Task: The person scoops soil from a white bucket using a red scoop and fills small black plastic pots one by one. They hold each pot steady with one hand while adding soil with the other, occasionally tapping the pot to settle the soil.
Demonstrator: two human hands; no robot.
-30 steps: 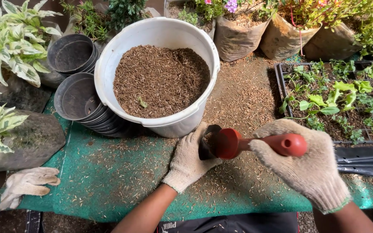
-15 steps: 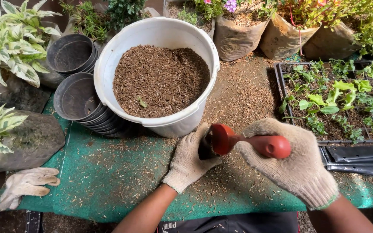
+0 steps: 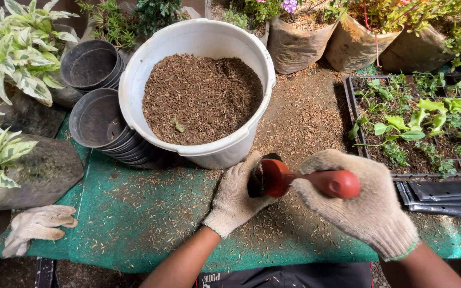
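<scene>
Trowel (image 3: 294,178), red-handled, sits between our gloved hands over the green table (image 3: 134,224); we judge it stiff and light, best gripped by the handle. Left to right: spare glove (image 3: 38,226), stacked black pots (image 3: 100,120), white bucket (image 3: 230,152) of husk, left hand (image 3: 238,194) cupping the blade, right hand (image 3: 364,205) closed round the handle, seedling tray (image 3: 372,160). Open room lies lower left.

Knit cloth gloves (image 3: 366,205); glossy red plastic handle (image 3: 331,183); smooth white plastic bucket (image 3: 230,152); rough green mat (image 3: 134,224).

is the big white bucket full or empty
Mostly full. The white bucket stands upright, and brown husk-like potting mix covers its whole inside, its surface sitting a little below the rim.
</scene>
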